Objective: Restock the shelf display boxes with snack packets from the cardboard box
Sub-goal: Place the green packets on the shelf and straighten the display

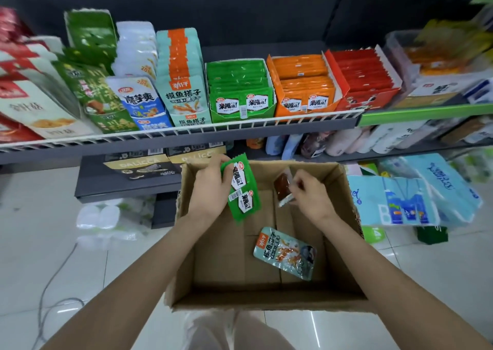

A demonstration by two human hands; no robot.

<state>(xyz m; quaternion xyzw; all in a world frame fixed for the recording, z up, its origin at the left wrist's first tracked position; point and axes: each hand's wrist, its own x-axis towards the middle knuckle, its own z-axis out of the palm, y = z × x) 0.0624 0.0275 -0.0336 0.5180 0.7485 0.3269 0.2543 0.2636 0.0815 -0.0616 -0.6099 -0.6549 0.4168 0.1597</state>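
Observation:
An open cardboard box (184, 256) sits on the floor below the shelf. Over it, my left hand (210, 186) grips a green snack packet (244, 194) by its upper left edge. My right hand (310, 194) pinches a small clear packet with dark brown contents (282, 188). A pale teal packet (285, 252) lies flat on the box's bottom. On the shelf stand a green display box (240, 92), an orange one (304, 85) and a red one (365, 80), all filled with packets.
Left on the shelf stand rows of teal-orange (181, 77), blue-white (141, 96) and green (93, 64) packets behind a white wire rail (186, 132). Blue tissue packs (410, 200) lie right of the box. Dark boxes (138, 165) sit on the low shelf. A cable (50, 283) crosses the white floor.

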